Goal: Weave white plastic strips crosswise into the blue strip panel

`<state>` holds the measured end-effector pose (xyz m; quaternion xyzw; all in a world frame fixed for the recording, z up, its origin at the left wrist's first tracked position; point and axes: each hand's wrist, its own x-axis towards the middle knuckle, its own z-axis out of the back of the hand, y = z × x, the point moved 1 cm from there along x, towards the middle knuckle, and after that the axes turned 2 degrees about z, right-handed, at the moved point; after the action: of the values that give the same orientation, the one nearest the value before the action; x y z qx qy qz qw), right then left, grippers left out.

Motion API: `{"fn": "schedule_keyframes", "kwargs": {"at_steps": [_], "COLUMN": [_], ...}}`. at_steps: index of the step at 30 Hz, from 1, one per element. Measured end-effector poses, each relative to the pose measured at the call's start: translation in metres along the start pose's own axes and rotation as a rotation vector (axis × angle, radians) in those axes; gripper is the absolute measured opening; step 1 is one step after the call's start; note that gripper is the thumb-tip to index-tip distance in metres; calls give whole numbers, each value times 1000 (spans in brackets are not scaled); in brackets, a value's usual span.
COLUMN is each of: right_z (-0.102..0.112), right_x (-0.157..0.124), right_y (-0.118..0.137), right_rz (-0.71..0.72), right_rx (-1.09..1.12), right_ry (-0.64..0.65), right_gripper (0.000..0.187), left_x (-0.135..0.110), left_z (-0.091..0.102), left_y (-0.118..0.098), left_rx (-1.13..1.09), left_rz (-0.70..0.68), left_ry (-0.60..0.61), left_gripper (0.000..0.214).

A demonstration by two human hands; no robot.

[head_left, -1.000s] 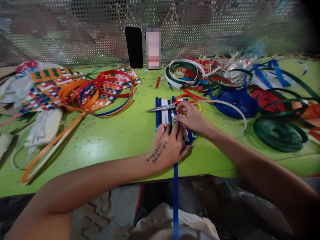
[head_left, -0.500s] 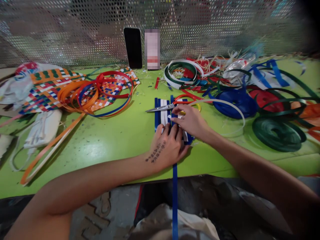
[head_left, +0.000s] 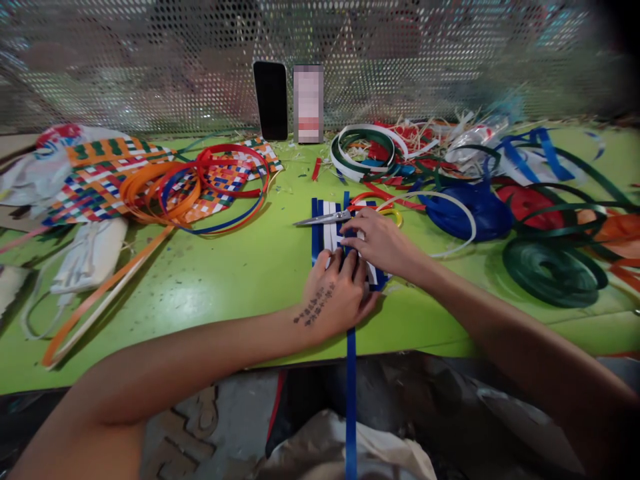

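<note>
My left hand (head_left: 336, 290) lies over a small panel of blue and white plastic strips (head_left: 327, 235), fingers stretched out and pressing it to the table. Just above, my right hand (head_left: 381, 239) has its fingertips pinched on a white strip (head_left: 469, 213), which arcs away to the right. Scissors (head_left: 324, 219) with red and yellow handles rest across the panel's upper part, partly hidden by my right hand. One long blue strip (head_left: 351, 393) runs from under my left hand over the table's front edge.
Coiled blue strap (head_left: 467, 212) and green strap (head_left: 550, 273) lie on the right. To the left are a colourful woven mat (head_left: 100, 183), orange strip loops (head_left: 145, 193) and a white adapter (head_left: 87, 257). Two phones, one a black phone (head_left: 271, 100), lean against the perforated back panel (head_left: 200, 60).
My right hand has moved slightly down and left, closer to my left hand, drawing the white strip's loop leftward. My left hand stays on the panel. The view has shifted slightly.
</note>
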<state>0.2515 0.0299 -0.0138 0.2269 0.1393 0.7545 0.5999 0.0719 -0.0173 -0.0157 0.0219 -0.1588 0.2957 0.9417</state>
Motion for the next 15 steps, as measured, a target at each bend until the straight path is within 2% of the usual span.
{"fn": "schedule_keyframes", "kwargs": {"at_steps": [4,6,10,15], "right_z": [0,-1,-2,-3], "right_x": [11,15,17,18], "right_y": [4,7,9,9], "right_rz": [-42,-58,-22,-106], "right_rx": [-7,21,134,411], "right_ry": [109,141,121,80], "right_gripper": [3,10,16,11], "left_x": [-1,-1,-1,0], "left_z": [0,0,1,2], "left_y": [1,1,1,0], "left_rx": [-12,-12,-10,-6], "left_rz": [-1,-4,-3,3], "left_ry": [-5,-16,-31,-10], "left_gripper": [59,59,57,56]}}
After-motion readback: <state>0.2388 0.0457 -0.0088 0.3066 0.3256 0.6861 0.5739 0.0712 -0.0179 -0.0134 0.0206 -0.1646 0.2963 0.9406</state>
